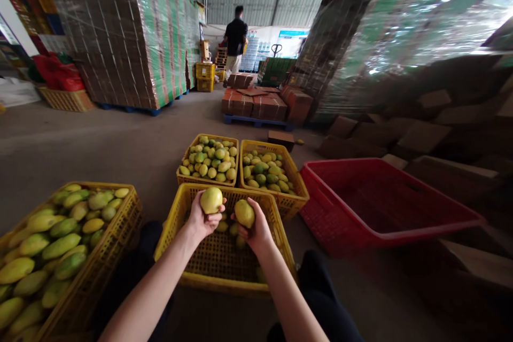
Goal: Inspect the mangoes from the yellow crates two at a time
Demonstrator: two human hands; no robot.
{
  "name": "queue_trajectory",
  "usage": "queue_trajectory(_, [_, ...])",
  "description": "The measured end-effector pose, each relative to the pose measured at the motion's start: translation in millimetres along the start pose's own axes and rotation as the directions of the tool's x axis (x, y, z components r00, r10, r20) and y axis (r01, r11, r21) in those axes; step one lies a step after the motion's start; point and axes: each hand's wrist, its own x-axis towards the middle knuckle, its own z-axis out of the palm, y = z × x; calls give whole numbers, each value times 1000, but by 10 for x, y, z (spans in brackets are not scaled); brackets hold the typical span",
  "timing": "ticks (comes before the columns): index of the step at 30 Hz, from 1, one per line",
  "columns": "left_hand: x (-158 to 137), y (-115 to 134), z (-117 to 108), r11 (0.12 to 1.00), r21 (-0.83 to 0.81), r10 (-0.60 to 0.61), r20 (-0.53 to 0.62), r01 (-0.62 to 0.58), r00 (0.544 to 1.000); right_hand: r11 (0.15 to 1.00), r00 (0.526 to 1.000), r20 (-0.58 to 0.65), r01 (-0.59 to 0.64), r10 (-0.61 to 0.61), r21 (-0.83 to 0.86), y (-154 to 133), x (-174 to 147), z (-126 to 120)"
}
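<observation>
My left hand (pixel 206 219) is closed around a pale yellow lemon (pixel 211 200), held up over a yellow plastic crate (pixel 224 284) between my knees. A second yellow lemon (pixel 244 214) sits in the grip of my right hand (pixel 257 227), a short way to the right and over the same crate. Several lemons lie at the far side of that crate, partly hidden by my hands. Just behind it stand two more yellow crates: the left one (pixel 207 182) is heaped with yellow and green lemons, and the right one (pixel 294 204) holds more of them.
At the left, a yellow crate (pixel 120 219) brims with yellow-green lemons. A red basket (pixel 340 219) stands to the right beside scattered cardboard (pixel 420 133). Farther back are wrapped pallet stacks (pixel 160 32), flat cartons (pixel 254 104) on a blue pallet, and a person (pixel 236 37).
</observation>
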Motion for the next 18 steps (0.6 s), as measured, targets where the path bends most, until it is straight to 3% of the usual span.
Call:
queue_trajectory(3, [12,-2,7,998,55,15,40,-18,999,998,998,-18,56,-57,-41,-8,25,-35])
queue_trajectory(7, [31,7,61,961,224,177,-44,-163,983,945,964,7,263,-267,-197,-64,-33,-77])
queue_trajectory(10, [69,1,47,872,395,366,-139,-288,920,839,908,44,402,-416,-366,-107,-90,-113])
queue_trajectory(12, [103,-15,1,788,490,488,-127,-373,864,750,858,33,466,-512,-470,-111,-92,-141])
queue_trajectory(15, [150,-43,-92,572,629,640,58,-526,766,594,749,44,558,-661,-580,-88,-54,-189])
queue_trajectory(16, [157,-50,-119,451,676,697,141,-583,703,527,707,64,582,-704,-620,-80,-41,-206])
queue_trajectory(18, [154,-56,-156,148,744,794,304,-652,527,363,612,132,613,-779,-702,-76,-22,-242])
